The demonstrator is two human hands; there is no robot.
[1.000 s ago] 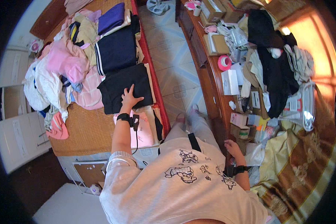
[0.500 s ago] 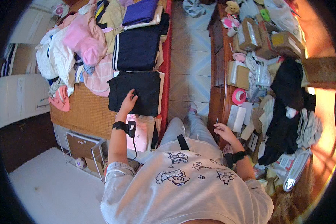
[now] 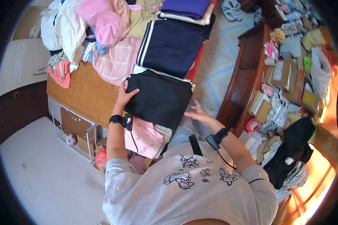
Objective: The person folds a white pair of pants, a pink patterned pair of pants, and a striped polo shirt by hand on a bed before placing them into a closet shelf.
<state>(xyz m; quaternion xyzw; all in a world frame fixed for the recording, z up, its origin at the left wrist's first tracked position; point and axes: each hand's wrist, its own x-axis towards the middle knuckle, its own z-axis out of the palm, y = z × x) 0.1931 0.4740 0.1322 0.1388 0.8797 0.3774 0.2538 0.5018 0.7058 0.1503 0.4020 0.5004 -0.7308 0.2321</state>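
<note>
Left hand (image 3: 125,96), spread open, touches the folded black cloth (image 3: 159,98); right hand (image 3: 201,114), open too, is just beside it.

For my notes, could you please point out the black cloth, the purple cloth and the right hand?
Black cloth (image 3: 157,99): head view, middle of top.
Purple cloth (image 3: 186,7): head view, upper face.
Right hand (image 3: 201,115): head view, middle.

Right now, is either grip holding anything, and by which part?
Can't tell if it's held: left grip is at the left edge of the folded black garment, thumb on top. Right grip is open near its right edge, holding nothing.
</note>
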